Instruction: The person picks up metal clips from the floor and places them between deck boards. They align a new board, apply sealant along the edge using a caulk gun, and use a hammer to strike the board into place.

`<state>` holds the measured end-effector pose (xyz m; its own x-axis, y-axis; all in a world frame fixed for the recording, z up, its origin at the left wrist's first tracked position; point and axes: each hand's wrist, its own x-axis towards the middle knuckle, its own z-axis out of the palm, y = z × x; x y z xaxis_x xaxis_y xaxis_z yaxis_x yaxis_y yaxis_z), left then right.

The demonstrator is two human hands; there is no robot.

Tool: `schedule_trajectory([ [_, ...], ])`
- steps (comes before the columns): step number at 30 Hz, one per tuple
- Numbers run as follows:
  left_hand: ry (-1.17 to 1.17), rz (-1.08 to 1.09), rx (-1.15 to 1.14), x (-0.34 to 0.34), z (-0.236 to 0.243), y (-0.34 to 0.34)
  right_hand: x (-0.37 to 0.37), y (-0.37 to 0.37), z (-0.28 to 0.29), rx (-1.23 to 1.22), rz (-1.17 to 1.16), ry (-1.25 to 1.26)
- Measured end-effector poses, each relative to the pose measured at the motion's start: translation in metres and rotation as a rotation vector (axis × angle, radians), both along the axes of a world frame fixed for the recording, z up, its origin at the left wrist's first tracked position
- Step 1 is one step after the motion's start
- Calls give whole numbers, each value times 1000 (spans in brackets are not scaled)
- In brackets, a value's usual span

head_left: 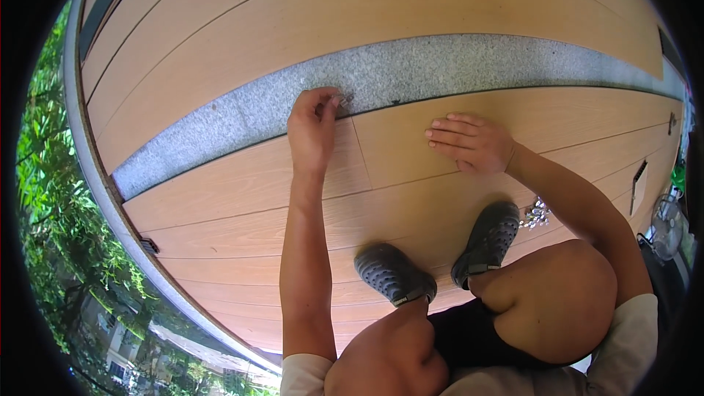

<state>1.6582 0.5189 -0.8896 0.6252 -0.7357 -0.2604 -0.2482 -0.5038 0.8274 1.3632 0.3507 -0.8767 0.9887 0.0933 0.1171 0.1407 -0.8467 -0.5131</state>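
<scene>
My left hand [312,132] is closed in a pinch at the edge of a wood-coloured plank [433,128]. Between its fingertips is a small shiny metal clip [347,99], partly hidden by the fingers, over the bare grey speckled floor strip [469,66]. My right hand [473,143] lies flat on the same row of planks, fingers stretched out to the left, holding nothing. A short way right of the clip, a small dark piece [396,102] sits at the plank edge; its kind is too small to tell.
Near my shoes [394,275] lies a heap of small shiny metal pieces [537,213]. More planks [469,0] run beyond the grey strip. Greenery [73,235] shows past the curved edge [92,154] at left. A fan [666,226] stands far right.
</scene>
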Motion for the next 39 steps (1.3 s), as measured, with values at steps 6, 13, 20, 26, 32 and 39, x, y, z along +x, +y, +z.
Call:
schedule_trajectory([
  [6, 57, 105, 105, -4, 5, -3, 0, 1, 1, 8, -12, 8],
  [13, -152, -144, 67, 4, 4, -3, -1, -2, -1, 5, -7, 6],
  [20, -348, -307, -17, 9, 10, -4, 3, -4, -2, -7, 8, 8],
  [26, -159, -304, 25, 4, 12, -1, 0, -1, -4, -76, 14, 0],
  [32, -75, -250, 4, 6, 8, 0, 4, 0, -4, -60, 9, 4],
  [39, -115, -241, -16, 5, 3, -1, 8, -3, 0, -60, 8, -4],
])
